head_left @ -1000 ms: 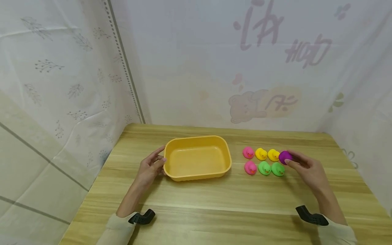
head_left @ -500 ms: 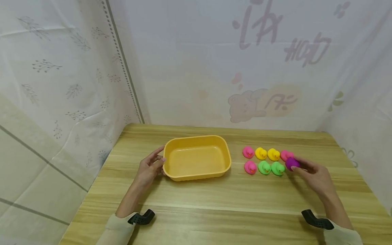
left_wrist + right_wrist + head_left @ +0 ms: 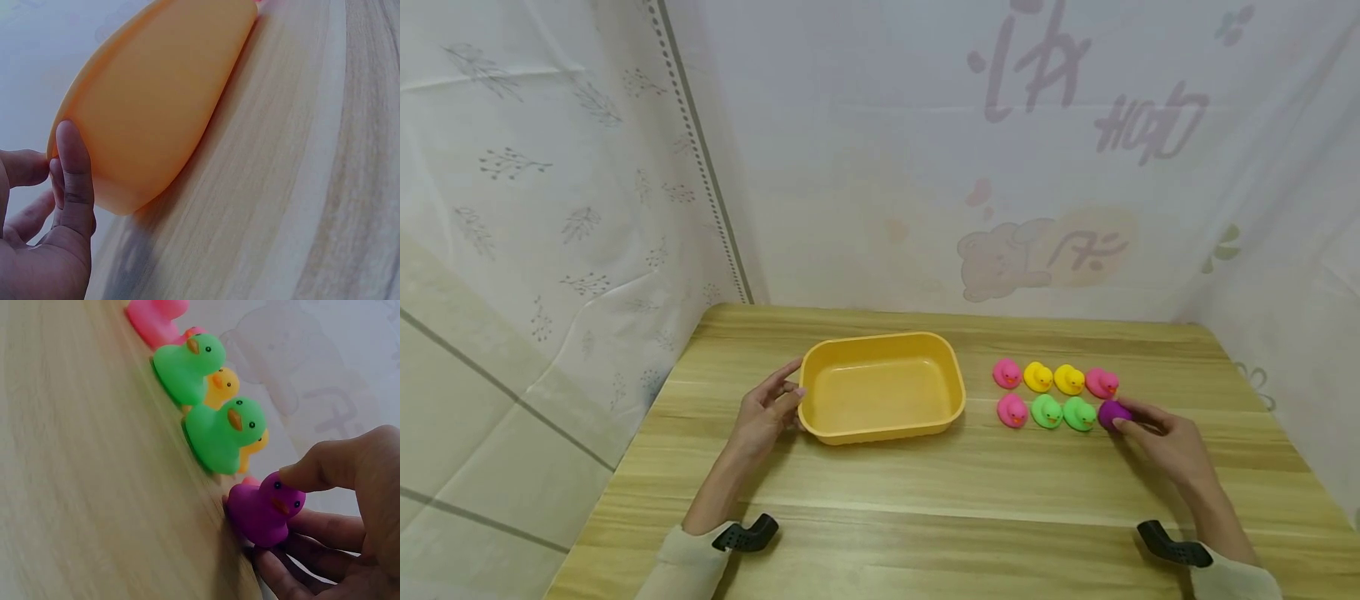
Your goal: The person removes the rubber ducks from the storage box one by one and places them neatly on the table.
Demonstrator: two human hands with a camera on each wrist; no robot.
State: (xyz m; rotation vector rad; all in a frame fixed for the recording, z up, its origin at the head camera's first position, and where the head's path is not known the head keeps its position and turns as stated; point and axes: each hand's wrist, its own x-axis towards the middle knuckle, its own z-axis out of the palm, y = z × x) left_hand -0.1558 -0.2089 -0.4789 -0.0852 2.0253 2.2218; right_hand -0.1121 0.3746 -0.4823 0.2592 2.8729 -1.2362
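In the head view, my right hand (image 3: 1168,442) pinches a purple rubber duck (image 3: 1115,416) by its head and side, at the right end of the near row. The right wrist view shows this duck (image 3: 265,509) low at the wooden surface, thumb on its head and fingers behind. Beside it are two green ducks (image 3: 1080,414) and a pink duck (image 3: 1013,411). My left hand (image 3: 762,417) holds the left end of a yellow plastic basin (image 3: 880,435), its thumb at the rim (image 3: 75,150). Nothing lies in the basin.
Behind the near row stands a far row: a pink duck (image 3: 1007,374), two yellow ducks (image 3: 1038,377) and another pink duck (image 3: 1102,383). All sit on a wooden table (image 3: 887,517). A printed cloth (image 3: 865,167) hangs along its back and sides.
My right hand has brought the purple duck from the far row's right end toward me, down beside the green ducks. The far pink duck has come into sight. My left hand stays at the basin.
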